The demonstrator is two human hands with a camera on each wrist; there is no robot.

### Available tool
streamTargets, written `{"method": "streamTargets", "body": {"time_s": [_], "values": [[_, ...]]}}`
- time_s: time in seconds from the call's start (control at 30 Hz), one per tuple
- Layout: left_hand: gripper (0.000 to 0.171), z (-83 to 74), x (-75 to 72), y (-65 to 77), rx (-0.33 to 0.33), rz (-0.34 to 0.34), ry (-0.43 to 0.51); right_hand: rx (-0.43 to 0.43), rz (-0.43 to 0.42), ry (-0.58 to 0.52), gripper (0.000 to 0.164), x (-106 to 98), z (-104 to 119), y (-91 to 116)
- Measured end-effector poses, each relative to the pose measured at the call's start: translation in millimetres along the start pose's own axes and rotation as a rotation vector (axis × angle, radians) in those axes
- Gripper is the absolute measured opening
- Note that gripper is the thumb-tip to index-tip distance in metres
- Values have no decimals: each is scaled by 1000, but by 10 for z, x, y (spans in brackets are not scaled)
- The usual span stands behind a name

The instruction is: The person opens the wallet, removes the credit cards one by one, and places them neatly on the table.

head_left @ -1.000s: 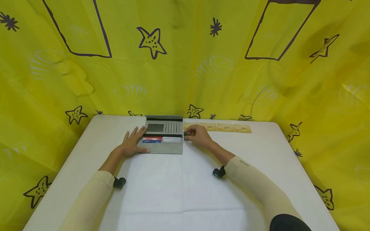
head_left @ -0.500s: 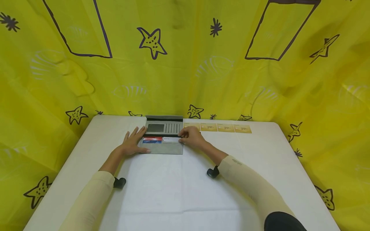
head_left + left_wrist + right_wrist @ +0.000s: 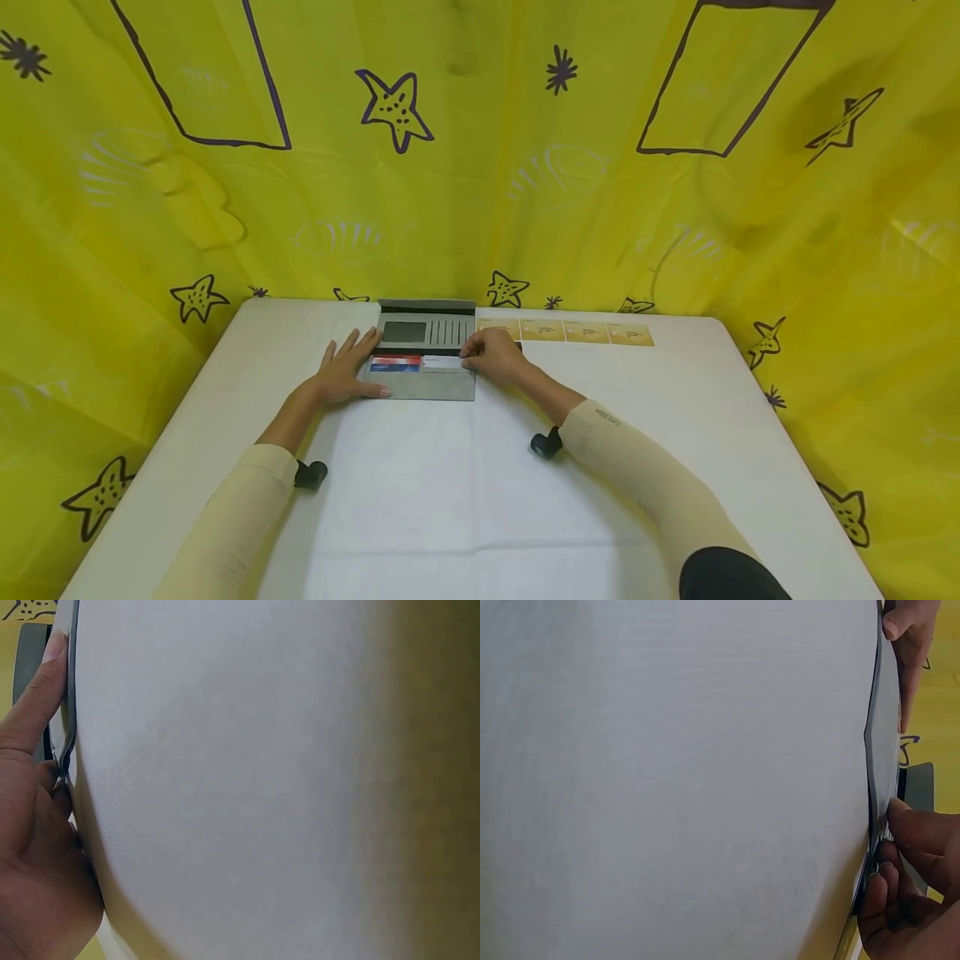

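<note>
A grey wallet [image 3: 427,387] lies unfolded at the back of the table, with slots in its upper half. A red-and-blue card [image 3: 395,364] and a white card [image 3: 441,363] sit side by side in its lower pocket. My left hand [image 3: 342,372] rests spread at the wallet's left edge, thumb on its lower flap. At the right edge, my right hand [image 3: 497,356] has curled fingers and pinches the wallet beside the white card. The right wrist view shows the thumb [image 3: 919,826] on top; what lies between the fingertips is partly hidden. A black tab [image 3: 518,345] sticks out behind this hand.
Several yellow cards [image 3: 587,332] lie in a row right of the wallet, the leftmost partly behind my right hand. A white cloth [image 3: 397,492] covers the table. A yellow curtain [image 3: 480,200] hangs along its back and sides.
My right hand has moved left from the black tab beside the wallet onto the wallet's right edge. The tab now shows to the right of that hand. The left hand stays put.
</note>
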State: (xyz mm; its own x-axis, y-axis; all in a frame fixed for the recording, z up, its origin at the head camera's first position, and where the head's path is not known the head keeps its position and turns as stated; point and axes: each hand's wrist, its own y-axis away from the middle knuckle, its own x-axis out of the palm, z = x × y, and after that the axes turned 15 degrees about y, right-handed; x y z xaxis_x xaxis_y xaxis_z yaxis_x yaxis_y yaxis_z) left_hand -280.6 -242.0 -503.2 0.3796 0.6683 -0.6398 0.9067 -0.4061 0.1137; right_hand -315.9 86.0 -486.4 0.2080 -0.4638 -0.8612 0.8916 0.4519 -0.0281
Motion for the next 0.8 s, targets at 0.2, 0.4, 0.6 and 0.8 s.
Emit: {"method": "streamTargets", "body": {"time_s": [0.2, 0.4, 0.6, 0.8], "values": [[115, -3, 4, -2, 3, -2, -1, 17, 21, -9, 6, -4, 23, -12], [115, -12, 3, 4, 3, -1, -2, 24, 41, -5, 8, -31, 57, -14], [116, -9, 2, 1, 2, 0, 2, 20, 56, -8, 8, -42, 62, -30], [116, -23, -3, 2, 1, 2, -4, 28, 65, 8, 6, -37, 64, -44]]}}
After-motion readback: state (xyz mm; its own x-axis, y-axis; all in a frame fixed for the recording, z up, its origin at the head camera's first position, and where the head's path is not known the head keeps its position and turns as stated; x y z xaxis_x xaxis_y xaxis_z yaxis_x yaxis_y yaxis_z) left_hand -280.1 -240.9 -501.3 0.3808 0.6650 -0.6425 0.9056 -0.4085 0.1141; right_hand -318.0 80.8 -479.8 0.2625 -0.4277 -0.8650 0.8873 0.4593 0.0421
